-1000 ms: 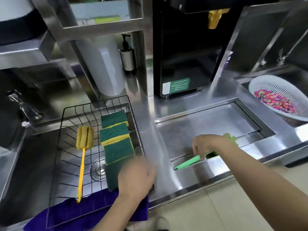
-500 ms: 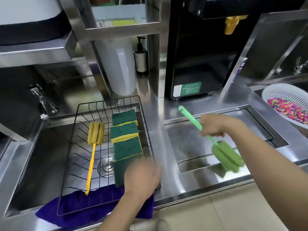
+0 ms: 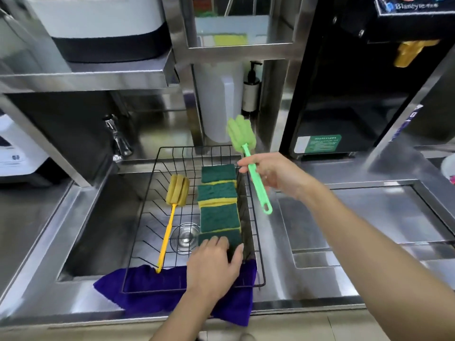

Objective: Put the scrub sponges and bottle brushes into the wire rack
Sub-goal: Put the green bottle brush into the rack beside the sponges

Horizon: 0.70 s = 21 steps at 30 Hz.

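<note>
A black wire rack [image 3: 157, 185] sits over the sink. Inside it lie a yellow bottle brush [image 3: 176, 190], head toward the back, and a row of several green-and-yellow scrub sponges [image 3: 218, 216] along the right side. My left hand [image 3: 213, 265] rests on the nearest sponge [image 3: 235, 236], fingers on top and thumb at its right edge. My right hand [image 3: 270, 173] holds a green bottle brush [image 3: 240, 134] by its handle, sponge head up and tilted left, above the rack's right rear corner.
A purple cloth [image 3: 147, 287] lies under the rack's front edge. A faucet [image 3: 118, 141] stands at the back left. A white jug [image 3: 221, 99] and a pump bottle [image 3: 251, 94] stand behind the rack. A recessed steel tray [image 3: 357, 217] lies to the right, below a black machine [image 3: 344, 94].
My right hand lifted the green brush off the right-hand counter recess, turned its head upward and carried it left to the rack. My left hand stayed on the nearest sponge.
</note>
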{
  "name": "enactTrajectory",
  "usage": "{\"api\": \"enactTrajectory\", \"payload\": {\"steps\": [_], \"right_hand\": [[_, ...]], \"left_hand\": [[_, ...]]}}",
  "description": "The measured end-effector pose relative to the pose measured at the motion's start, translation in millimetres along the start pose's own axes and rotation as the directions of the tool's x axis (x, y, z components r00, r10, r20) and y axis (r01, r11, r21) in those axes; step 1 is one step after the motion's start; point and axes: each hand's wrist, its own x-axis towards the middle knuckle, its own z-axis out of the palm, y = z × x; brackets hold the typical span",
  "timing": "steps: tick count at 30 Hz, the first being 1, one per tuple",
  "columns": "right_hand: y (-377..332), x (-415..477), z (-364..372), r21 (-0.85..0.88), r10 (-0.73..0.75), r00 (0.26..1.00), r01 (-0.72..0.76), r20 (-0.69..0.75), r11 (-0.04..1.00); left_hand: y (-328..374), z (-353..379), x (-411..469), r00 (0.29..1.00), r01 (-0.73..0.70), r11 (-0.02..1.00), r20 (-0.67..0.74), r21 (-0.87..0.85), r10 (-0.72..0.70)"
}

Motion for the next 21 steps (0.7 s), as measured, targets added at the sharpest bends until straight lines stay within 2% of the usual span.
{"api": "enactTrajectory", "payload": {"steps": [3, 7, 10, 13, 16, 21], "right_hand": [[5.6, 10.4, 18.0, -0.144, -0.056, 0.996, 0.046, -0.067, 0.988], [6.5, 30.7, 60.8, -0.123, -0.04, 0.999, 0.037, -0.018, 0.992], [14.3, 46.6, 95.4, -0.315, 0.0, 0.991, -0.043, -0.134, 0.948], [24.6, 52.9, 127.4, -0.397, 0.001, 0.981, -0.08, -0.194, 0.915], [37.3, 56.5, 151.7, -0.524, -0.027, 0.985, -0.068, -0.171, 0.849], [63.3, 63.5, 172.9, -0.758, -0.064, 0.994, -0.022, -0.084, 0.652]], "left_hand": [[-7.9, -4.4, -1.3, 0.999, 0.037, 0.999, 0.0, -0.002, -0.037], [-24.9, -15.4, -4.9, 0.992, 0.123, 0.992, -0.029, -0.007, -0.123], [-35.3, -18.5, -8.0, 0.989, 0.143, 0.99, -0.043, -0.02, -0.144], [-36.4, -20.7, -10.0, 0.988, 0.125, 0.991, -0.085, -0.05, -0.129], [-37.3, -21.8, -12.6, 0.987, 0.082, 0.993, -0.13, -0.09, -0.094], [-39.1, -16.9, -15.9, 0.994, 0.012, 0.998, -0.106, -0.07, -0.019]]}}
